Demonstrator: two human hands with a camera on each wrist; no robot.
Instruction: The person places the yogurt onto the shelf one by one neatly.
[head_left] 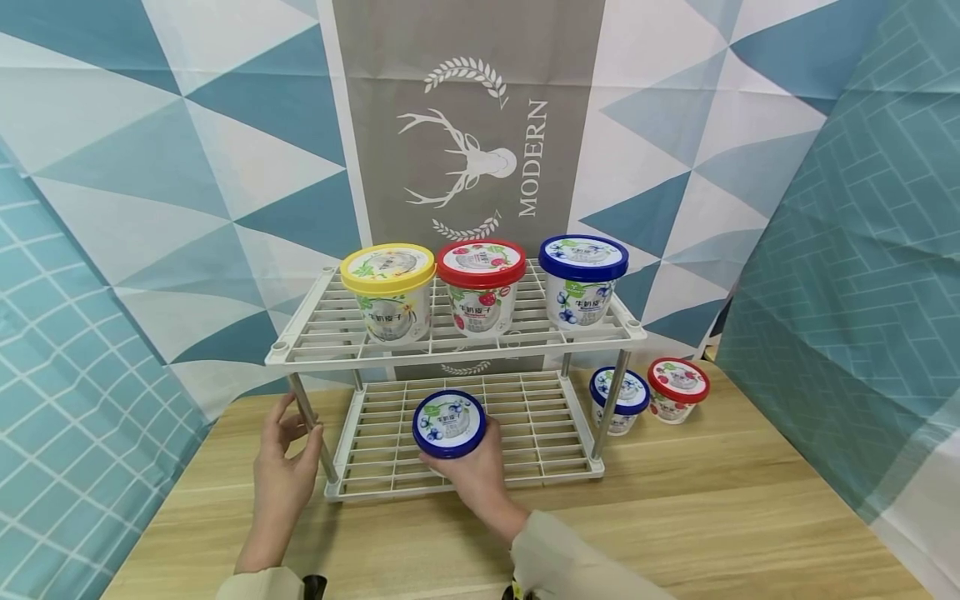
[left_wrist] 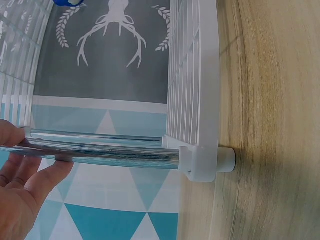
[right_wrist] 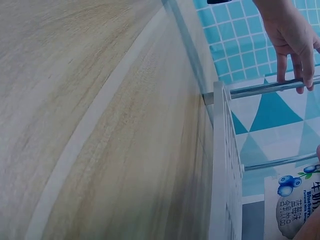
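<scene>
My right hand (head_left: 480,468) grips a white tub with a blue lid and blueberry print (head_left: 450,423), held over the lower shelf (head_left: 525,417) of a white two-tier rack. Part of that tub's printed side (right_wrist: 287,210) shows at the lower right of the right wrist view. With thumb and fingers, my left hand (head_left: 285,471) holds the rack's front left metal post (left_wrist: 110,152). On the upper shelf (head_left: 352,357) stand a yellow-lidded tub (head_left: 393,315), a red-lidded tub (head_left: 480,308) and another blue-lidded tub (head_left: 577,300), upright in a row.
Right of the rack, a smaller blue-lidded tub (head_left: 618,396) and a red-lidded tub (head_left: 677,387) stand on the wooden table (head_left: 675,517). Behind hangs a patterned cloth (head_left: 472,50) with a deer head. The front right post (head_left: 613,400) rises beside the smaller blue-lidded tub.
</scene>
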